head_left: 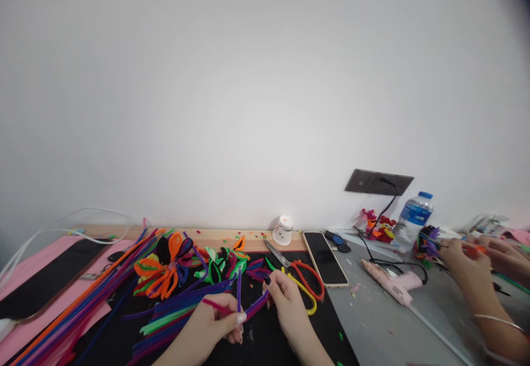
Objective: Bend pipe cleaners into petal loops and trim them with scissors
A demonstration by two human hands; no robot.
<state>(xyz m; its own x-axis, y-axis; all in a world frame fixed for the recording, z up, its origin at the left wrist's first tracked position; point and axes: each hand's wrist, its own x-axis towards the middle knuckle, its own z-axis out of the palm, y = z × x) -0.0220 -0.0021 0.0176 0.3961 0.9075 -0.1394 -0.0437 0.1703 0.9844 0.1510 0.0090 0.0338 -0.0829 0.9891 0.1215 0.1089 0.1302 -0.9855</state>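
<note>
Pinching the purple stem [257, 305] with our left hand [221, 322] and right hand [285, 298], over the mat [331, 324], near left of the scissors [285, 263], we expect it light, soft and bendy, best gripped close to its ends.

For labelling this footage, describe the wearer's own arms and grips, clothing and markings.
The forearms show no sleeve, watch or bracelet. The left grip is an ungloved hand with pale, glossy nail polish; the right grip, also ungloved, shows dark polish.
</note>
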